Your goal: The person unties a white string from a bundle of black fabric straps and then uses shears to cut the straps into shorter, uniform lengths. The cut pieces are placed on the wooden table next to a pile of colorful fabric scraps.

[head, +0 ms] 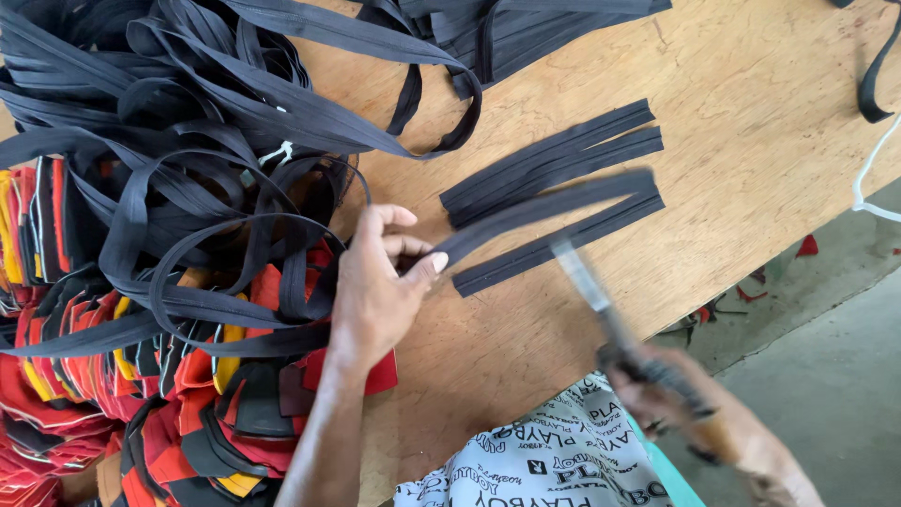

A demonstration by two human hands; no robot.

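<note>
Plywood table (751, 141) held cut strips (554, 164). Left hand (375, 300) pinched a black strip (526, 211) just below them; right hand (694, 404) (blurred) gripped scissors (601, 300) beneath it. Such haste could have nicked the thumb or cut crooked.

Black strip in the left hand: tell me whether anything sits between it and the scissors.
Nothing visible does. The left hand pinches the black strip stretched above the table, and the blurred scissors in the right hand reach it directly.
</note>
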